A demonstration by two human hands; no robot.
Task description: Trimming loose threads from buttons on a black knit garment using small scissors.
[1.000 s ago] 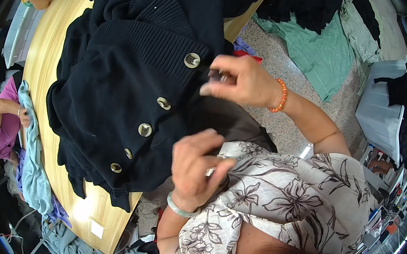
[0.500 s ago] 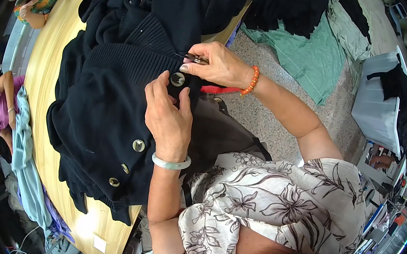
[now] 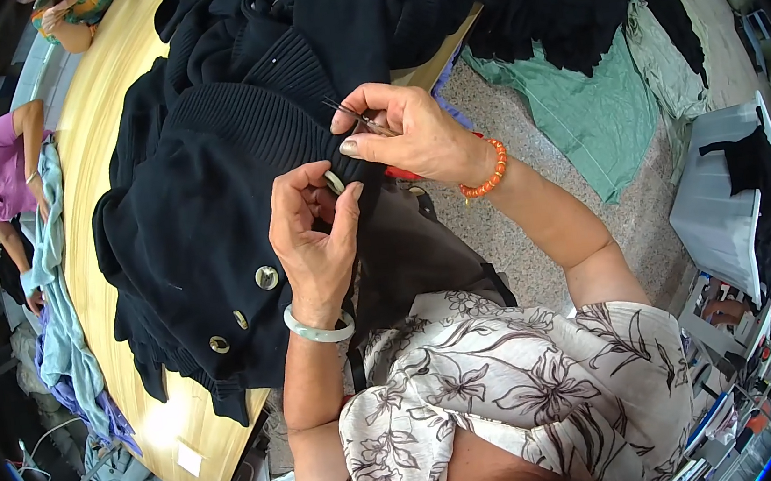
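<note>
A black knit cardigan (image 3: 179, 196) with a ribbed band lies over the table edge and down toward my lap. At its edge my left hand (image 3: 311, 244) pinches a round pale-and-dark button (image 3: 333, 182) between thumb and fingers, tilting it on its edge. Just above and right of it, my right hand (image 3: 417, 134) is closed on dark thread snips (image 3: 348, 110), whose thin, slightly parted blades point up and left over the ribbing. Farther down the cardigan are another large button (image 3: 266, 277) and two smaller buttons, one of them here (image 3: 219, 344).
More black garments (image 3: 333, 11) are heaped at the far side of the wooden table (image 3: 92, 262). Green cloth (image 3: 598, 115) lies on the speckled floor at right, near a grey bin (image 3: 714, 196). A person in purple (image 3: 2, 168) handles pale blue cloth at left.
My left hand has tipped the button from facing up to standing on edge. The snips' blades have lifted away from the cloth. The person at left has reached down along the blue cloth.
</note>
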